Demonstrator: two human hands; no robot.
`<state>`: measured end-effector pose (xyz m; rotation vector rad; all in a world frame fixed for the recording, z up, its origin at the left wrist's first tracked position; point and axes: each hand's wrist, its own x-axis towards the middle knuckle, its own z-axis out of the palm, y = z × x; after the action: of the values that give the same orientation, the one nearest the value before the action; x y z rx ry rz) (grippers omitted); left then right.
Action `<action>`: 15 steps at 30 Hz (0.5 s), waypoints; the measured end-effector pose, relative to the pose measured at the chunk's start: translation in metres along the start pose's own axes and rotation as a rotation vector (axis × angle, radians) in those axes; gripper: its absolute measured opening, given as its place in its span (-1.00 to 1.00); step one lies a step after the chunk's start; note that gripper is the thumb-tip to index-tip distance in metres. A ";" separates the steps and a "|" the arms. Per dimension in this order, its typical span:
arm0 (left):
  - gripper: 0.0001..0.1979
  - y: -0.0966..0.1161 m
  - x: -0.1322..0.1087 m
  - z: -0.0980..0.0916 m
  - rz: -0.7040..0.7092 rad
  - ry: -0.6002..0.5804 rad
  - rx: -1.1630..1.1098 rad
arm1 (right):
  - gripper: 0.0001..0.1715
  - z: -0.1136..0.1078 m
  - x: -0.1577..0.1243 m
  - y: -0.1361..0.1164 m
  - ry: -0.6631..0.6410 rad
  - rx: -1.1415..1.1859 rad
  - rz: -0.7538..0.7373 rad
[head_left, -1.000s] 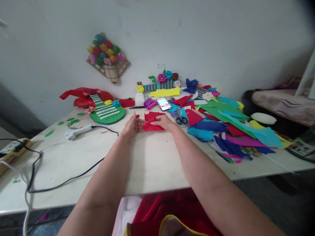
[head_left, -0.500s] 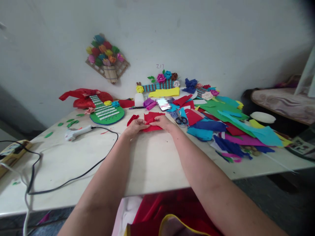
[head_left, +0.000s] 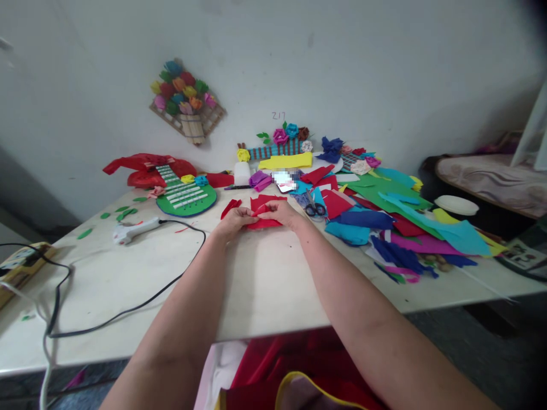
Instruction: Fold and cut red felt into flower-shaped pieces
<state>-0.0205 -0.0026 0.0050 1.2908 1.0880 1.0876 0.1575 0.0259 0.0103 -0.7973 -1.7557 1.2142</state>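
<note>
Dim, soft light greys the smooth whitish wall (head_left: pixel 384 74) behind the long white table (head_left: pixel 273 285); grey floor (head_left: pixel 444 353) below it is shadowed; on it, a black-edged rectangular phone (head_left: pixel 288 185) glares.

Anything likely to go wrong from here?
1. The black cord of the white glue gun runs close beside the left forearm; a sweep could snag it and drag the gun.
2. The left hand and right hand work at the crinkled red crepe-like paper; a hard pull might tear it.
3. Dark-handled scissors lie near the right hand; sideways movement might knock them.
</note>
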 end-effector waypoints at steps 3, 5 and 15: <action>-0.68 0.000 0.000 0.001 0.001 -0.012 0.023 | -0.64 0.002 0.001 -0.001 0.001 -0.034 -0.027; -0.69 0.001 0.000 0.002 0.009 -0.010 0.045 | -0.67 0.003 0.001 -0.002 0.004 -0.029 -0.040; -0.73 0.002 -0.001 0.003 0.019 -0.008 0.103 | -0.75 0.003 -0.001 -0.009 0.091 -0.108 -0.004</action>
<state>-0.0182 -0.0044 0.0065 1.3879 1.1399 1.0512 0.1550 0.0207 0.0182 -0.8977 -1.7585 1.0709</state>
